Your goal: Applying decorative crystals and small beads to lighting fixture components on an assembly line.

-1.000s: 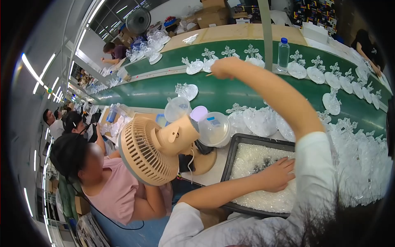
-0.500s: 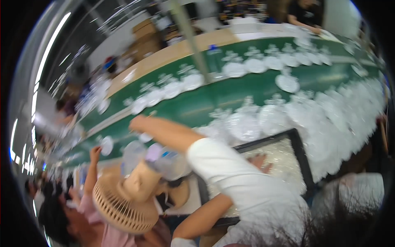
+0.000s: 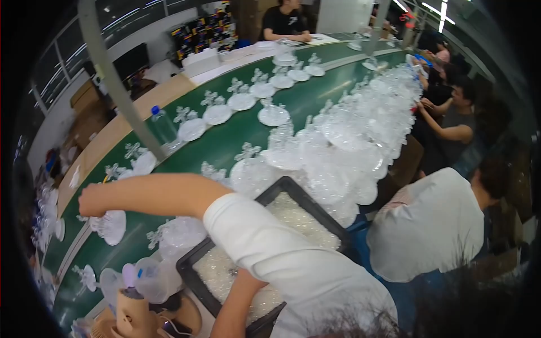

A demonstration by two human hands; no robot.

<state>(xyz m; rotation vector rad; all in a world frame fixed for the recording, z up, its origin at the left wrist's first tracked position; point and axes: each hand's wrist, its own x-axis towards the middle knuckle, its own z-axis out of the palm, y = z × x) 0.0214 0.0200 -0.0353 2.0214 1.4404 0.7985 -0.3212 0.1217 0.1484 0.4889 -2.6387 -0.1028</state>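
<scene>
My right arm, in a white sleeve, stretches across to the left. My right hand is over the green belt, its fingers curled in; what they hold, if anything, I cannot make out. Just beside and below it is a clear round-based piece. My left forearm comes up from the lower edge to a black-rimmed tray full of small clear pieces. Only the wrist end of my left hand shows, over the tray; my right sleeve hides its fingers.
Heaped clear round-based pieces lie right of the tray. Similar pieces with snowflake-shaped tops line the belt's far side, near a blue-capped bottle and a post. A beige fan stands lower left. A white-shirted person sits at right.
My view has swung to the right, so the belt's right side and people there show. My left hand's spread fingers, seen over the tray before, are now hidden behind my sleeve. My right arm still reaches left.
</scene>
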